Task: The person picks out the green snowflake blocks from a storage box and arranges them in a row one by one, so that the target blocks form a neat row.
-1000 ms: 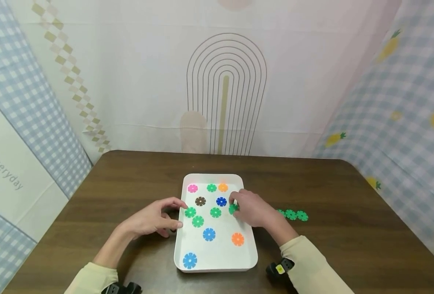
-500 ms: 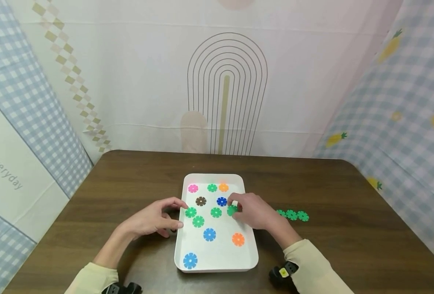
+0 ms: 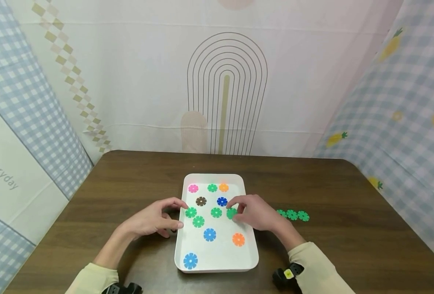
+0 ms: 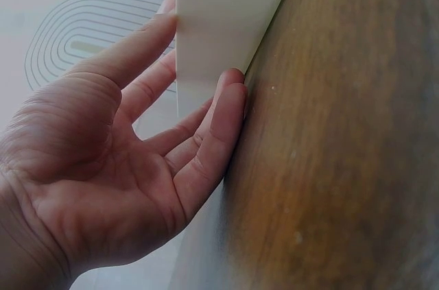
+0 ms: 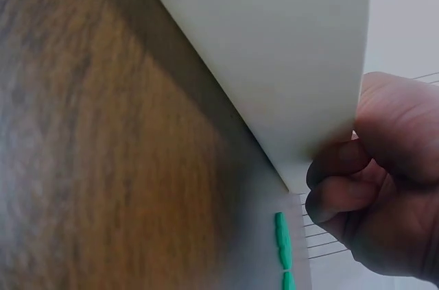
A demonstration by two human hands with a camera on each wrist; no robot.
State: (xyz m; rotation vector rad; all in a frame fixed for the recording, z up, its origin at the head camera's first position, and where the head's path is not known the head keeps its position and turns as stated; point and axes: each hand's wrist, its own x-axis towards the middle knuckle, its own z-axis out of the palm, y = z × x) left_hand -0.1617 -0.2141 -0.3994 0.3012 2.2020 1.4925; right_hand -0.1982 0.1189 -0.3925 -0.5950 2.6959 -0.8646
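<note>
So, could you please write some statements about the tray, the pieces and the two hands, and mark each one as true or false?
1. The left hand is at the left side of the white tray. True.
2. The row of green pieces lies inside the tray. False: it lies on the table, to the right of the tray.
3. The tray holds one brown piece. True.
4. The pink piece is at the tray's near end. False: it is at the far end.
5. The thumb and index finger of the right hand are at a green piece in the tray. True.
</note>
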